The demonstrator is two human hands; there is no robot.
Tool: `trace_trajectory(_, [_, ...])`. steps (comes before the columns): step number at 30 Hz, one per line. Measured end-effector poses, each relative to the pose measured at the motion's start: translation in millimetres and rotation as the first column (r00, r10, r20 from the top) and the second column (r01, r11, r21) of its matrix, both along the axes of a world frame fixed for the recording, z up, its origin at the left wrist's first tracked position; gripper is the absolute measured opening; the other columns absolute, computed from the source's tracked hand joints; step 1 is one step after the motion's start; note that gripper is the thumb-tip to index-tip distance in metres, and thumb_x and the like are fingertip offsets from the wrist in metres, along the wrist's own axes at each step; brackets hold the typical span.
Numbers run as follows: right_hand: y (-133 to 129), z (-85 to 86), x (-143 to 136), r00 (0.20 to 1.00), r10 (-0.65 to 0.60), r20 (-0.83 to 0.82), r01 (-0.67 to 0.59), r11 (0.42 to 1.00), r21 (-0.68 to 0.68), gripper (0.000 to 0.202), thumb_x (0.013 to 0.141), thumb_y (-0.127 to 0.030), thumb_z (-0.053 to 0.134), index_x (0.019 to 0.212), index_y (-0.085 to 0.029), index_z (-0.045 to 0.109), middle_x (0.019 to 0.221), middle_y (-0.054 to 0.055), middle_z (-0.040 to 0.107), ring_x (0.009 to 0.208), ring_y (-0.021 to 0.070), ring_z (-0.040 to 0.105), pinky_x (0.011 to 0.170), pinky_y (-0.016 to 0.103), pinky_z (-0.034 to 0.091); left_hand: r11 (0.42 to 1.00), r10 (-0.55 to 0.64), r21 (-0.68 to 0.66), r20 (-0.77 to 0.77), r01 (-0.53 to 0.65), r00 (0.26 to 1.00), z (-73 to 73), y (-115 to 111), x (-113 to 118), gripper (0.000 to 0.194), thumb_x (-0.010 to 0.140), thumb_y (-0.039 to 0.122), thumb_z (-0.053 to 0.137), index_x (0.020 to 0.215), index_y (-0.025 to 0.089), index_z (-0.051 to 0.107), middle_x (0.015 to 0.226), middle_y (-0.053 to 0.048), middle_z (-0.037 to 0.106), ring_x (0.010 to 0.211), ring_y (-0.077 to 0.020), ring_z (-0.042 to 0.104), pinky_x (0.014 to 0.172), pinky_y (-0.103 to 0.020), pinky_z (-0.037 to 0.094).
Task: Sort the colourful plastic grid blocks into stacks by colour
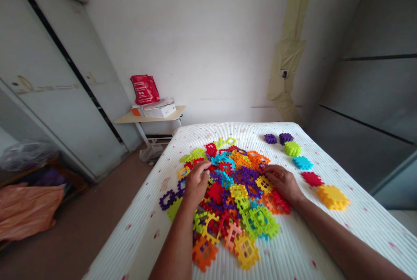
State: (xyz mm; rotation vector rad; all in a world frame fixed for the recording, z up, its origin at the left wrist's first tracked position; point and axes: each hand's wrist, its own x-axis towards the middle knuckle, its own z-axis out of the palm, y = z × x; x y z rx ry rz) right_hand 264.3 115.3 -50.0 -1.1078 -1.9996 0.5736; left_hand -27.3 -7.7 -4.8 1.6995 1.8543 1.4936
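A large heap of colourful interlocking plastic tiles [216, 193] lies on the white quilted bed, many with notched edges and window-like cutouts. Over the heap's left side is my left hand [196, 182], its thumb and index finger apart with nothing visible between them. At the right edge, my right hand [284, 181] has its fingers bent together against the pieces. It is closest to a yellow window tile [264, 184] and a purple tile [247, 176]; whatever its fingertips pinch is too small to make out.
Along the bed's right side stand small same-colour stacks: purple [286, 138], lime green [292, 148], blue [302, 162], red [312, 179] and yellow [332, 197]. Beyond the bed, a small table [125, 118] bears a red bag [144, 89] and a white box [163, 111].
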Motion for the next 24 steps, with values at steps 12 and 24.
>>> trace_trajectory(12, [-31.4,24.9,6.9,0.877,0.293,0.382,-0.353,0.930,0.097,0.054,0.074,-0.050,0.062,0.122,-0.026,0.057,0.131,0.010,0.051,0.120,0.0304,0.045,0.100,0.050,0.034,0.979,-0.013,-0.200,-0.255,-0.040,0.967,-1.4,-1.7,2.8,0.039,0.072,0.030,0.060,0.110,0.021,0.063,0.111,-0.008,0.065,0.105,-0.0249,0.057,0.095,-0.039,0.040])
trace_trajectory(24, [-29.5,37.1,-58.6,0.809,0.135,0.572,-0.272,0.949,0.160,0.065,0.079,-0.040,0.057,0.139,-0.022,0.036,0.136,0.013,0.045,0.122,0.0303,0.041,0.102,0.056,0.020,0.951,-0.052,-0.309,-0.250,-0.029,0.967,-5.7,0.8,7.6,0.020,0.065,0.017,0.056,0.085,0.020,0.057,0.090,-0.003,0.062,0.089,-0.0197,0.056,0.083,-0.032,0.041])
